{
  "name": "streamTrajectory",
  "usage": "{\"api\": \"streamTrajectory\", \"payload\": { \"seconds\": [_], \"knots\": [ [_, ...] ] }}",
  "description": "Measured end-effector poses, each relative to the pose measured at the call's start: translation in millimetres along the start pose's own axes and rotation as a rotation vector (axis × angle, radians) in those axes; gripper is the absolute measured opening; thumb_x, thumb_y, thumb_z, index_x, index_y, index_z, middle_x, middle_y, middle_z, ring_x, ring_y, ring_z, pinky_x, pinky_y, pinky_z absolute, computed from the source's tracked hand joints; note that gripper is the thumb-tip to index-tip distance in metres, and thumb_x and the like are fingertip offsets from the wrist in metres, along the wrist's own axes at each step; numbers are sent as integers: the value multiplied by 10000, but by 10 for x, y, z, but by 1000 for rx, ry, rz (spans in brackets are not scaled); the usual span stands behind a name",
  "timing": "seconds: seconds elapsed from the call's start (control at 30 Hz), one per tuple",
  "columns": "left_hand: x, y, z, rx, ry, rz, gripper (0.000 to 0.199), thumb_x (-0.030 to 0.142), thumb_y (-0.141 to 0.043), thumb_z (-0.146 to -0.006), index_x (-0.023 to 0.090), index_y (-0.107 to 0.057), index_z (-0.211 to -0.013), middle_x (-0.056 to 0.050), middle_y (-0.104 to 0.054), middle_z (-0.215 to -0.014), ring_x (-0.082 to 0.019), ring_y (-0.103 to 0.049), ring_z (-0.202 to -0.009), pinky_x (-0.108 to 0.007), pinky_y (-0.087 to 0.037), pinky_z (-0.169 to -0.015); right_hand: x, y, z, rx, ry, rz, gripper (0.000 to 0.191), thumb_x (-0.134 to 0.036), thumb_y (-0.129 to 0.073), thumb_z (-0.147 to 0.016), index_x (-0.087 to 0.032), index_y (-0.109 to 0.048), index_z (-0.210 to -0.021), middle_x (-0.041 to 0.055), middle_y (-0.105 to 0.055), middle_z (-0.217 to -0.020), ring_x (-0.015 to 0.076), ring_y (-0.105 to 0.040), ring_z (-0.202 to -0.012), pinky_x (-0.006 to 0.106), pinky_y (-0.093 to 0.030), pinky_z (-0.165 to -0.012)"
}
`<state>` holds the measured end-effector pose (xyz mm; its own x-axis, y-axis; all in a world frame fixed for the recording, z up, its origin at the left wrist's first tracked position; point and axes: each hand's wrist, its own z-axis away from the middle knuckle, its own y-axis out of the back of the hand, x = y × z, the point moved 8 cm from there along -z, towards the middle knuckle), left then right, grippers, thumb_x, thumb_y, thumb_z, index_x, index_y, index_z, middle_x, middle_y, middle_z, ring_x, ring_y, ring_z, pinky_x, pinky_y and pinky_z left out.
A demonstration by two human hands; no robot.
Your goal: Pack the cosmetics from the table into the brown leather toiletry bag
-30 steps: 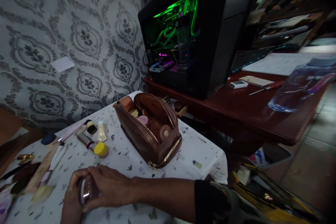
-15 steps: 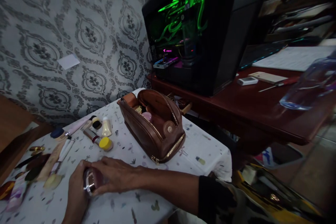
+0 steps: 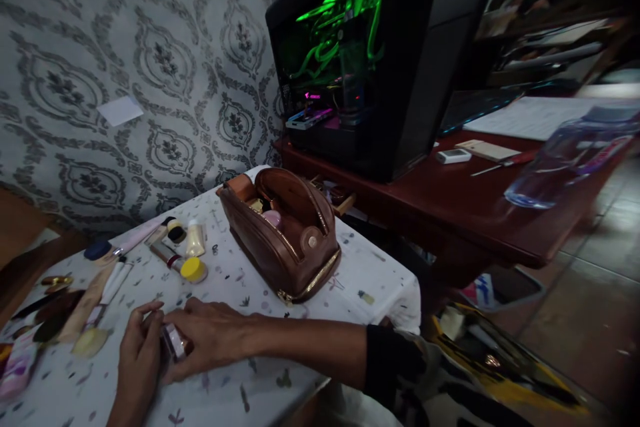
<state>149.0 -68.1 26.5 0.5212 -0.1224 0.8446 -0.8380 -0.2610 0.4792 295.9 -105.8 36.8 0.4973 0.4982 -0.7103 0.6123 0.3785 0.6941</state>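
Note:
Low at the left, my two hands meet over the white patterned cloth around a small clear cosmetic jar [image 3: 175, 341] with a shiny metallic band. My right hand [image 3: 213, 335] has its fingers wrapped over the jar from the right. From the other side my left hand [image 3: 137, 353] is curled against it, fingers bent; part of the jar is hidden between the palms. A brown leather makeup bag [image 3: 265, 250] stands unzipped beyond my right wrist, with a pink round item [image 3: 273, 218] inside. Nearest to my hands on the cloth is a yellow-capped jar [image 3: 193, 269].
Makeup lies at the left: a cream tube [image 3: 195, 239], a brush [image 3: 93, 340], a dark-blue-lidded jar [image 3: 99, 251] and several others. A computer case [image 3: 350, 80] and a clear bottle [image 3: 545, 167] stand on the red-brown desk [image 3: 480, 213]. A yellow-edged box [image 3: 505, 360] sits lower right.
The jar has tilted between my hands, and my left fingers have lifted and spread slightly along its side. The whole view has shifted a little, moving the scene leftward.

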Motion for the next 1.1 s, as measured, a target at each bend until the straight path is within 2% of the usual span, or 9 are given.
{"api": "streamTrajectory", "payload": {
  "seconds": [0.1, 0.23, 0.37, 0.5, 0.57, 0.7, 0.87, 1.0, 1.1],
  "knots": [
    [-43, -15, 61, -75, 127, 111, 537, 647, -690, -640, 237, -581, -969, 55, -580, -626, -154, -522, -505, -248, -419, -445, -29, 10, 56, -60, 43, 25, 753, -549, -712, -793, -229, -454, -1425, 77, -678, -1108, 277, -673, -990, 328, -536, -755],
    [232, -67, 57, -151, 66, 225, 472, 617, -700, -714, 230, -563, -946, 59, -552, -613, -134, -497, -516, -215, -402, -431, -5, 83, 229, -18, 11, -28, 762, -381, -728, -797, -151, -435, -1461, 134, -669, -1229, 288, -642, -1114, 330, -510, -871],
    [876, -234, 17, -267, -187, 252, 324, 511, -636, -853, 222, -558, -978, 35, -589, -678, -138, -540, -574, -226, -443, -487, -54, 389, 562, 143, 21, -174, 771, -263, -761, -743, -189, -470, -1454, 85, -670, -1216, 232, -642, -1045, 302, -497, -881],
    [1694, -394, 47, -223, -563, 146, 193, 385, -555, -938, 210, -591, -1009, -20, -653, -846, -162, -624, -766, -268, -508, -673, -124, 937, 975, 320, 13, -295, 696, -246, -709, -785, -227, -483, -1443, 14, -658, -988, 150, -580, -769, 283, -497, -753],
    [2057, -504, 91, -181, -732, 80, 182, 338, -527, -961, 205, -610, -1053, -49, -677, -982, -179, -646, -910, -302, -516, -816, -166, 1198, 1149, 377, 34, -340, 672, -255, -681, -807, -216, -469, -1443, 19, -637, -994, 146, -558, -768, 299, -497, -758],
    [2563, -839, 176, -267, -983, 34, 217, 274, -461, -984, 189, -615, -1111, -72, -688, -1108, -192, -641, -1047, -320, -498, -923, -184, 1527, 1393, 446, 72, -511, 638, -279, -692, -807, -184, -474, -1399, 60, -607, -1148, 191, -579, -998, 354, -494, -906],
    [2743, -1190, 188, -422, -1036, -4, 231, 296, -445, -1001, 181, -638, -1055, -68, -698, -1056, -197, -638, -1006, -320, -485, -919, -104, 1655, 1585, 500, -11, -591, 616, -282, -701, -792, -180, -504, -1367, 75, -620, -1190, 210, -608, -1039, 372, -531, -903],
    [2693, -1365, 210, -512, -1031, -133, 282, 314, -397, -1020, 187, -642, -1076, -75, -696, -1071, -216, -622, -1017, -338, -461, -928, -69, 1774, 1678, 591, -11, -494, 548, -305, -696, -787, -200, -565, -1309, 65, -637, -1238, 236, -611, -1133, 409, -514, -983],
    [2627, -1440, 237, -561, -1090, -271, 300, 321, -387, -1010, 191, -644, -925, -67, -674, -905, -228, -595, -907, -352, -449, -871, -7, 1821, 1696, 613, -40, -475, 553, -339, -690, -785, -208, -568, -1309, 72, -649, -1226, 235, -632, -1080, 386, -556, -898]
  ]
}}
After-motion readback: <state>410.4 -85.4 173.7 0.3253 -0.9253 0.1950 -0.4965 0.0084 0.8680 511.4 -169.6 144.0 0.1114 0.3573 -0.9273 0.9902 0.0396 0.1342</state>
